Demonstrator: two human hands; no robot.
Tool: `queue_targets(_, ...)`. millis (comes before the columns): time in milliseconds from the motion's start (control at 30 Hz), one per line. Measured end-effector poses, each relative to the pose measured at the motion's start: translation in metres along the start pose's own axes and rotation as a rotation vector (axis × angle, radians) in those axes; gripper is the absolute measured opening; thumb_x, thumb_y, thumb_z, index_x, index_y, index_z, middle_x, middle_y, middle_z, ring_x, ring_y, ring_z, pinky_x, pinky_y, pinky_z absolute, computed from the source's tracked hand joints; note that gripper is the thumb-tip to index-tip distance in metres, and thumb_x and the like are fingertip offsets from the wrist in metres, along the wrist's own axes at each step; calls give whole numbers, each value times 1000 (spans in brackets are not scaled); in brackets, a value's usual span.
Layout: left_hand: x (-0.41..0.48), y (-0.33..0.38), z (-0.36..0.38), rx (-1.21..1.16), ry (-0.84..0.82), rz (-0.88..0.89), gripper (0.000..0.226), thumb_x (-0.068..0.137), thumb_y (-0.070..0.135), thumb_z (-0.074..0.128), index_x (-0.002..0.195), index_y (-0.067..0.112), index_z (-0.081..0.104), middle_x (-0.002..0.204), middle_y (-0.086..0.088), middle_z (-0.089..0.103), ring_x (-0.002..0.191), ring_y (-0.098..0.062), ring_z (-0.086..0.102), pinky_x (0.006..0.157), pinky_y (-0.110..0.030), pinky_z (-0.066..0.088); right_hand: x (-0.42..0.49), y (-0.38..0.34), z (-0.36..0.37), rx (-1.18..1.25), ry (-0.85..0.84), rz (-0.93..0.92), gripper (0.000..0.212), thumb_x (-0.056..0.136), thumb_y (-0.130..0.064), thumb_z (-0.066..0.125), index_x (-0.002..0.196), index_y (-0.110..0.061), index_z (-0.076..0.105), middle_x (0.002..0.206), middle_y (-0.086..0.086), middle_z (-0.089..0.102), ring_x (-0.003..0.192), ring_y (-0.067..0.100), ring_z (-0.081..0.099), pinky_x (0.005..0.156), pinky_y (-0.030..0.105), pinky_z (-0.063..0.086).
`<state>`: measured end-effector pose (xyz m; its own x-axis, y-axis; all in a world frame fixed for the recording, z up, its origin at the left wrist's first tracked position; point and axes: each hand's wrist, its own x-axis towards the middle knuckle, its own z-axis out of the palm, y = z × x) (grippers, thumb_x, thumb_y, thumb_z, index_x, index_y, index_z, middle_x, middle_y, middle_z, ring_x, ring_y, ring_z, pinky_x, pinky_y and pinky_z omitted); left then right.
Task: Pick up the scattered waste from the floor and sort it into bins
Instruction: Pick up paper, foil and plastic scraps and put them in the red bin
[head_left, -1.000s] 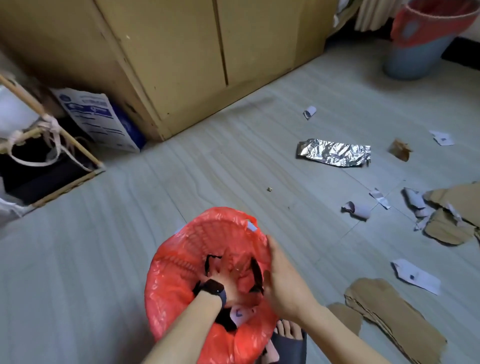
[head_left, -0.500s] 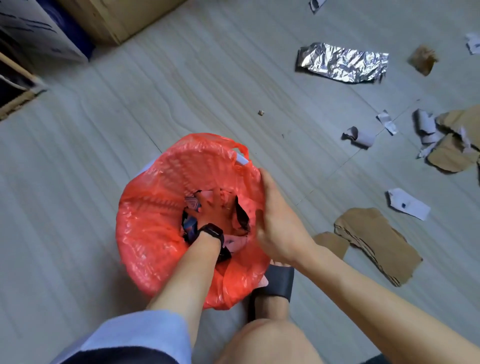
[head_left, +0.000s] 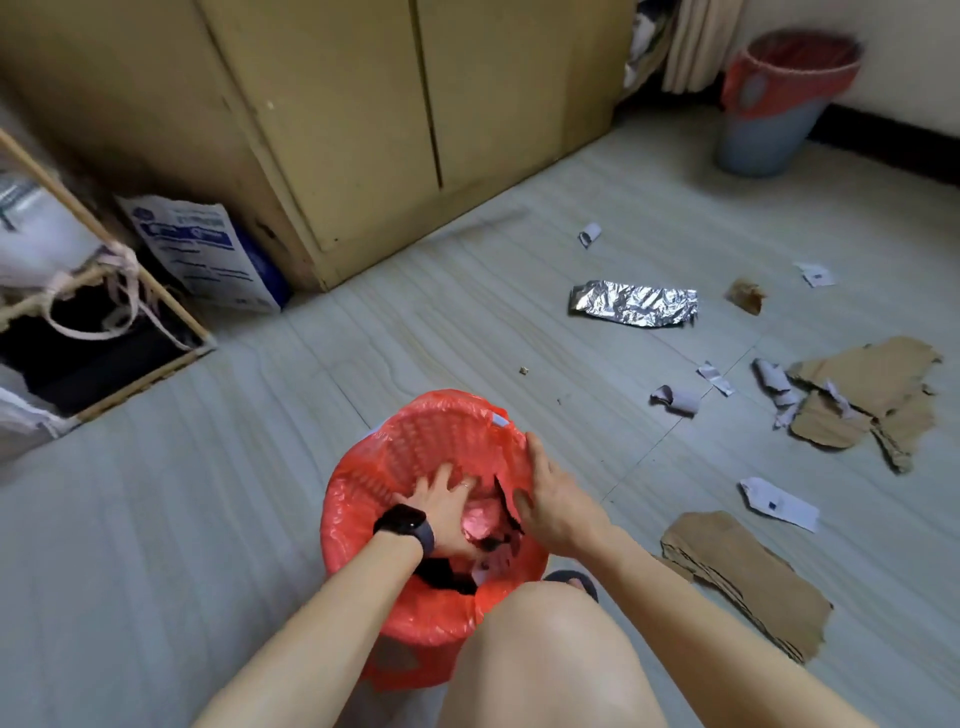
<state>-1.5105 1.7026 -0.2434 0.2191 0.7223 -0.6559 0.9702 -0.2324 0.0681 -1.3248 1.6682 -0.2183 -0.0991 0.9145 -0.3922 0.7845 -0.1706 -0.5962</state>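
Note:
A bin with a red plastic liner (head_left: 415, 441) stands on the floor right in front of me. My left hand (head_left: 447, 512), with a black watch on the wrist, is inside it, fingers spread flat on pink and dark waste. My right hand (head_left: 556, 504) grips the liner's rim on the right side. Scattered on the floor to the right lie a crumpled foil sheet (head_left: 634, 304), a torn cardboard piece (head_left: 743, 571), more cardboard (head_left: 872, 379), a white paper slip (head_left: 779, 504), a curled paper scrap (head_left: 675, 400) and a brown scrap (head_left: 746, 296).
A second bin with a red liner (head_left: 774, 98) stands at the far right by the wall. A yellow cabinet (head_left: 363, 130) runs along the back. A blue-and-white bag (head_left: 208, 254) and a wooden-framed basket (head_left: 104, 332) are at the left. My bare knee (head_left: 545, 649) is beside the near bin.
My left hand has come up from deep in the bin and now lies spread on the waste. My right hand has stayed on the rim. The view has tilted up.

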Motion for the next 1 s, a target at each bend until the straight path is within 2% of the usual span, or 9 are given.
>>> queue_targets(133,-28,6,-43,44,99,92,87,69,65,70,145,35,39,154,-1,27,145,-27,22,111,-55,32,-10,2,-20,-142,2,-7,71,101,-47,38,158,-17,8,149,16,43,130,38,46,104,47,42)
queue_targets(267,-47,27,-94,58,269,211,66,79,54,57,140,31,50,145,1,46,137,-23,40,110,-41,37,-28,0,-61,-243,79,-29,68,101,-46,43,157,-19,15,152,9,38,135,33,41,106,44,42)
queue_targets(467,-65,106,-173,45,418,371,55,87,48,59,138,32,50,142,3,48,132,-21,47,107,-38,42,-72,29,-154,-518,225,5,50,99,-43,47,144,-22,39,145,3,45,131,29,43,101,43,46)
queue_targets(567,-70,147,-196,81,433,439,54,89,50,58,139,32,49,144,3,45,133,-21,45,106,-38,42,-99,53,-201,-620,242,85,47,98,-40,48,142,-23,43,143,2,48,129,27,46,100,39,45)
queue_targets(767,-65,221,-212,127,424,553,53,90,49,57,140,31,49,144,3,44,132,-19,45,103,-36,43,-153,110,-272,-441,367,317,45,95,-40,49,137,-23,47,133,5,53,121,29,50,96,42,47)
queue_targets(900,-45,255,-197,129,360,582,52,91,51,57,138,30,50,142,5,48,129,-17,49,103,-34,44,-165,153,-273,-304,417,378,50,95,-42,52,140,-22,45,137,7,53,123,29,52,100,39,46)
queue_targets(1000,-19,269,-178,145,289,566,47,92,46,55,137,31,51,139,4,50,126,-19,51,100,-32,44,-155,190,-255,-243,370,412,56,96,-42,54,146,-21,40,142,7,50,128,27,49,99,36,45)
